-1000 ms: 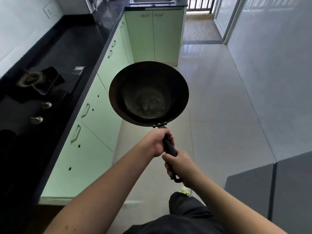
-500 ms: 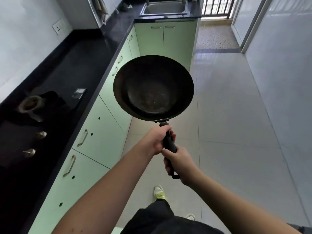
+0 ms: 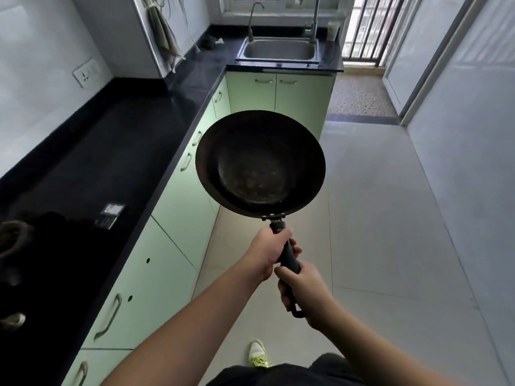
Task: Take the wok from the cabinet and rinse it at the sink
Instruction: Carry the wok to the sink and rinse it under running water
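Note:
A dark round wok (image 3: 260, 162) hangs in the air in front of me, bowl up and empty, over the pale floor beside the cabinets. Both hands grip its black handle: my left hand (image 3: 269, 253) near the bowl, my right hand (image 3: 302, 292) lower, at the handle's end loop. The steel sink (image 3: 278, 50) with two taps sits far ahead in the black counter, well beyond the wok.
A black countertop (image 3: 125, 140) over pale green cabinets (image 3: 178, 207) runs along the left, with a stove (image 3: 33, 260) at the near left. A towel (image 3: 164, 37) hangs on the wall. White walls close the right side; a barred door (image 3: 367, 26) stands past the sink.
The view has lifted and moved forward down the kitchen: the sink, at the frame's top edge before, is now fully in sight. The wok stays held in both hands.

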Tool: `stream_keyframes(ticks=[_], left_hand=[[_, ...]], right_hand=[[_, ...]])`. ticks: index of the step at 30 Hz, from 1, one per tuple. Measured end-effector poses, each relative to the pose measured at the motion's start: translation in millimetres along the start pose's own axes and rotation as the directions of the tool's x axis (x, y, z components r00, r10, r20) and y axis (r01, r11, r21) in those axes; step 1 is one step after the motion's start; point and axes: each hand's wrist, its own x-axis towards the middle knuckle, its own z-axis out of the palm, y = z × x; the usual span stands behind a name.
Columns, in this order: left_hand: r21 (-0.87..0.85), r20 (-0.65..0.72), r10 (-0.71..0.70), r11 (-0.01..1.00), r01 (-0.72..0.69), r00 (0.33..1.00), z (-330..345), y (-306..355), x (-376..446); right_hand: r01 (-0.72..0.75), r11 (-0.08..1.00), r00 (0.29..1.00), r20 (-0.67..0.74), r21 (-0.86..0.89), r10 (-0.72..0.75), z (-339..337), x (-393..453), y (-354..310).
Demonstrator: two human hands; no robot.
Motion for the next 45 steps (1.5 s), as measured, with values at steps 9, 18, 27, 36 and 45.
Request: stream_keyframes(ticks=[9, 18, 27, 36, 45], left_hand=[[0.105, 0.028, -0.005, 0.994, 0.002, 1.0, 34, 73, 117], [0.088, -0.004, -0.066, 0.994, 0.066, 0.998, 107, 165, 252], [0.049, 0.069, -0.073, 0.996, 0.07, 0.995, 118, 245, 357], [0.033, 0.208, -0.018, 0.999, 0.011, 0.978, 74, 327, 496], [-0.087, 0.266, -0.006, 0.996, 0.03, 0.964, 48, 405, 607]], right_hand=[[-0.001, 1.0, 1.0, -0.018, 0.017, 0.001, -57, 114, -58], [-0.031, 0.998, 1.0, 0.008, 0.054, 0.03, -153, 241, -137], [-0.111, 0.991, 0.993, 0.051, 0.075, 0.107, -195, 347, -220], [-0.118, 0.985, 0.993, -0.003, 0.128, 0.119, -182, 495, -301], [-0.124, 0.983, 0.992, -0.014, 0.135, 0.127, -169, 608, -378]])
